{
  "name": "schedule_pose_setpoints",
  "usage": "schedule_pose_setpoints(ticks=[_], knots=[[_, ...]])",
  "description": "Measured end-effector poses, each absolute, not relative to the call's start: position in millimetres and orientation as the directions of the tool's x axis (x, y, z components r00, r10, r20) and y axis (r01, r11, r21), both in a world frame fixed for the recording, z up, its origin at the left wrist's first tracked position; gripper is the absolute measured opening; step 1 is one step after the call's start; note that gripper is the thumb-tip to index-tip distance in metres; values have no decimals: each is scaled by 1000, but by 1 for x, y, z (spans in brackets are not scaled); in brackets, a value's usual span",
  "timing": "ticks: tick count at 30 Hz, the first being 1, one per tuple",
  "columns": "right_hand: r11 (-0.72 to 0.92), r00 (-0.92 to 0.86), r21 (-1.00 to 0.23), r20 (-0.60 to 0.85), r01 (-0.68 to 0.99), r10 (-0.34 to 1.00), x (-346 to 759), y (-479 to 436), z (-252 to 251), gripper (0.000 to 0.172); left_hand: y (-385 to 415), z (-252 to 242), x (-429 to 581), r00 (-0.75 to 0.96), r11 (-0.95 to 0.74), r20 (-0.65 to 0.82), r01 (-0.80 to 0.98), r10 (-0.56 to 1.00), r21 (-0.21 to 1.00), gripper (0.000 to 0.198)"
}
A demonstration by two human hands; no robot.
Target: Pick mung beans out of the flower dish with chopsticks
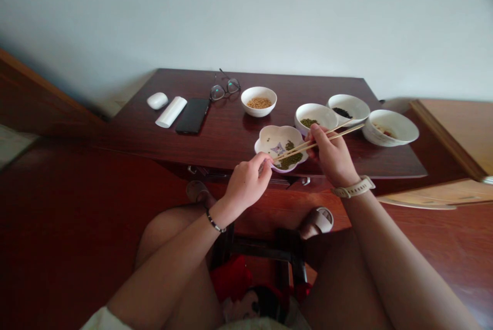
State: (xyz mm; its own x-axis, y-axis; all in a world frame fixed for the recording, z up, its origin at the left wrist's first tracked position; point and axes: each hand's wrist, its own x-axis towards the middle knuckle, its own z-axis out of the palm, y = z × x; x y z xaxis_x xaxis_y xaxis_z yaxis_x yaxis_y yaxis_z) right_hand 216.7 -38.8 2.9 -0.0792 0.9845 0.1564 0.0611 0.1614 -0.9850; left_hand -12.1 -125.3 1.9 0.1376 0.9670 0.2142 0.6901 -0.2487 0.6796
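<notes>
My right hand (329, 153) grips a pair of wooden chopsticks (339, 133), whose tips reach down into a flower-shaped bowl (271, 137). Small green beans (289, 159) lie mostly along the right side of that bowl, by a purple printed figure. With its fingers pinched on the near left rim, my left hand (250, 178) holds the bowl. Just behind stands a white bowl (321, 114) with more green beans (308, 122) in it, partly hidden by my right hand and the chopsticks.
Further right are a bowl (360, 107) of black grains and a bowl (400, 130) with pale and reddish pieces. A bowl (259, 111) of yellowish grains stands behind. Eyeglasses (225, 89), a black phone (192, 116), a white case (171, 112) and a white rounded object (157, 100) lie left.
</notes>
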Motion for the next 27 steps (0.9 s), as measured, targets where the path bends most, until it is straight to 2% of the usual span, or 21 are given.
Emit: schedule_pose_setpoints(ticks=[27], knots=[[178,-97,-980,169,92,981,211,-40,4,48,-128,1,-19,152,-250,202,692,967,677,23]])
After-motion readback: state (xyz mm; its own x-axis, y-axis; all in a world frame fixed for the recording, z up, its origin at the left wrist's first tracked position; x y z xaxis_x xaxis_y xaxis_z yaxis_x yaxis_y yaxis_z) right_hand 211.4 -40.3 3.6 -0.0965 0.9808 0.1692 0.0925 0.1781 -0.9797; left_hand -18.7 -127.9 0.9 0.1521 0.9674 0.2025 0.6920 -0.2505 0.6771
